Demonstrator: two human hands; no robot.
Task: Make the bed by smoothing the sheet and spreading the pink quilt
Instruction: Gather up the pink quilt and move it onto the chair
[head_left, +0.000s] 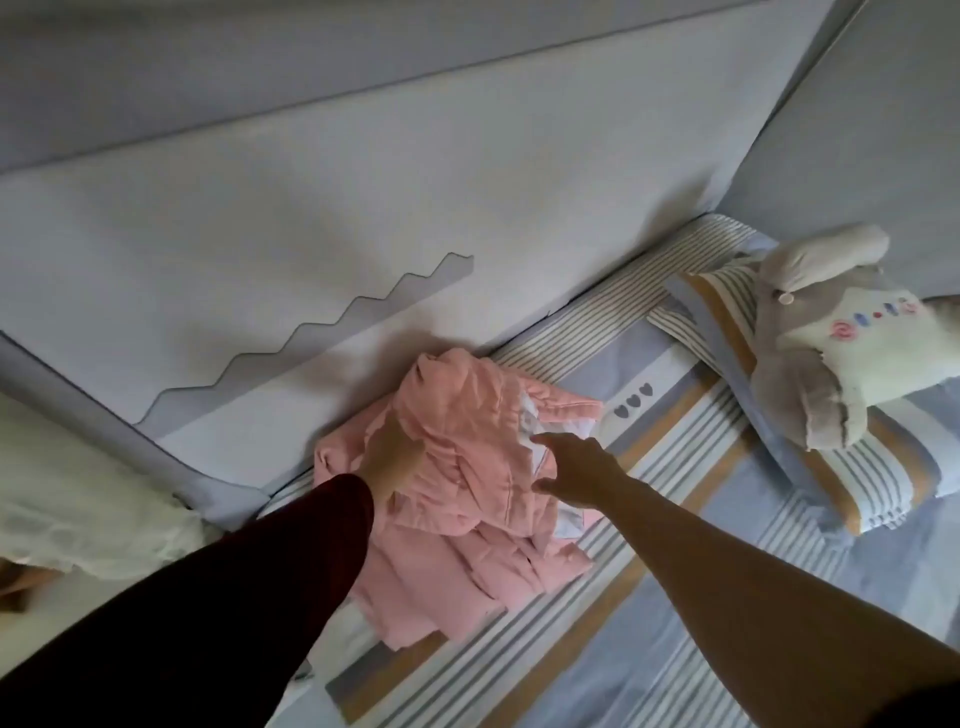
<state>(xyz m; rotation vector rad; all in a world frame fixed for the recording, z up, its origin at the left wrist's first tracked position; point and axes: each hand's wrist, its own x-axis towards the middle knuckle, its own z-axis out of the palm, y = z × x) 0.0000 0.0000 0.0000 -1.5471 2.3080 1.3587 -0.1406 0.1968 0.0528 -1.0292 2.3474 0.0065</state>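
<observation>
The pink quilt (467, 415) lies bunched in a crumpled heap on the striped sheet (670, 525), against the padded side panel of the bed. Some of its white lining shows at the right edge. My left hand (392, 460), in a dark red sleeve, is sunk into the heap's left side with its fingers tucked into a fold, gripping the fabric. My right hand (576, 475), arm bare, reaches to the heap's right edge. Its index finger is stretched out toward the white lining and its thumb is spread, holding nothing.
A striped pillow (857, 483) lies at the right with a grey and cream plush toy (826, 358) on top. A pale padded panel (311, 208) runs along the bed's far side. White lacy fabric (78, 519) hangs at the left.
</observation>
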